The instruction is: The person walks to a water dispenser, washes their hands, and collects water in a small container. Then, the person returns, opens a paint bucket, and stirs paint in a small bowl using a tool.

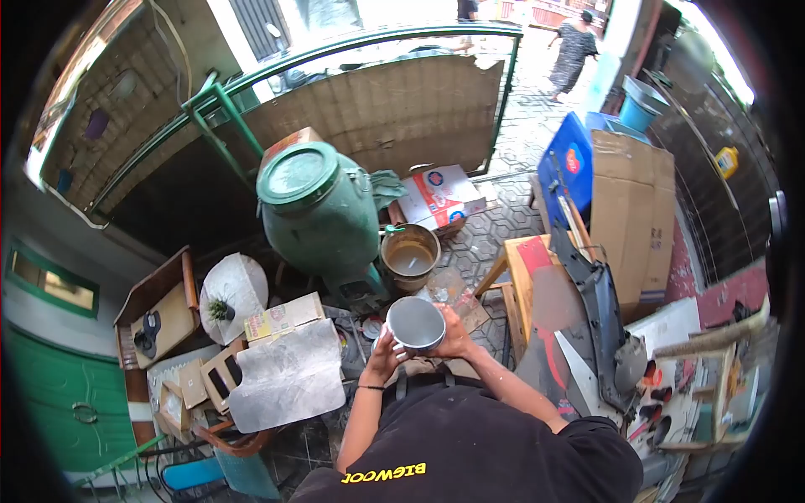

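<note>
Grey bowl (417, 324): two-handed grip

The bowl is near, at centre, clasped between left hand (383, 358) and right hand (456, 335). Judged stiff, light, perhaps slippery; hold opposite walls. Farther: bucket (412, 282); left of it, green barrel (314, 222).

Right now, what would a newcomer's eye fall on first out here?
Probably the big, bulging green barrel with a round lid, standing upright left of the picture's centre. Next, the round, open grey container near the middle, held in the grip of the left hand and the right hand. Off to the right, a tall, brown cardboard box also stands out.
</note>
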The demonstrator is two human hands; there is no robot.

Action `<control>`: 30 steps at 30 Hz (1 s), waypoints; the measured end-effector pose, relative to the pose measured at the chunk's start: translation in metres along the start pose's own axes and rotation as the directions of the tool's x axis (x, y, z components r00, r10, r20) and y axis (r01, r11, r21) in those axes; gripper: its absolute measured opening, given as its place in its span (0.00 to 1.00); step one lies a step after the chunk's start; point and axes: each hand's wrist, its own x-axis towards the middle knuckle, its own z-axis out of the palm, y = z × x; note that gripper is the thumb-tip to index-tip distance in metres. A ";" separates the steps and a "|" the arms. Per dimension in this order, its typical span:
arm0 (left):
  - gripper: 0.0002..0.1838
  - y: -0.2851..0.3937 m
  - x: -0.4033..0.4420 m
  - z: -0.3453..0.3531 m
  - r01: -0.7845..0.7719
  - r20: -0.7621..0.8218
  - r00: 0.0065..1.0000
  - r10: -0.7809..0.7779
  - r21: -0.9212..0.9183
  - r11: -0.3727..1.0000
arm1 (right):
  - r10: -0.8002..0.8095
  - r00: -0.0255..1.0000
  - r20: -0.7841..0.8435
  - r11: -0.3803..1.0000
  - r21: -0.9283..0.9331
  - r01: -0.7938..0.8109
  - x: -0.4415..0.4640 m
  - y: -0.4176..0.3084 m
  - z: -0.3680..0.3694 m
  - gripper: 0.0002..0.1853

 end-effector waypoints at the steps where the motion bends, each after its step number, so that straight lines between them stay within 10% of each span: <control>1: 0.48 0.017 0.002 0.014 -0.033 0.011 0.999 0.033 -0.011 0.999 | -0.017 0.999 0.042 1.000 -0.019 0.017 0.019 0.009 0.000 0.53; 10: 0.41 0.070 0.067 0.030 -0.115 -0.141 0.985 0.094 -0.145 0.983 | 0.193 0.928 0.319 0.899 0.322 -0.298 0.113 0.068 -0.004 0.60; 14: 0.41 0.050 0.114 0.005 -0.152 -0.275 0.958 0.081 -0.247 0.957 | 0.227 0.801 0.553 0.907 0.181 -0.381 0.151 0.137 -0.011 0.62; 19: 0.45 0.044 0.186 0.001 -0.297 -0.512 0.838 0.188 -0.139 0.945 | 0.270 0.823 0.500 0.888 0.201 -0.413 0.220 0.241 -0.024 0.31; 30: 0.49 0.016 0.360 -0.018 -0.366 -0.734 0.670 0.112 -0.195 0.910 | 0.583 0.721 0.373 0.671 0.279 -0.687 0.336 0.391 -0.028 0.11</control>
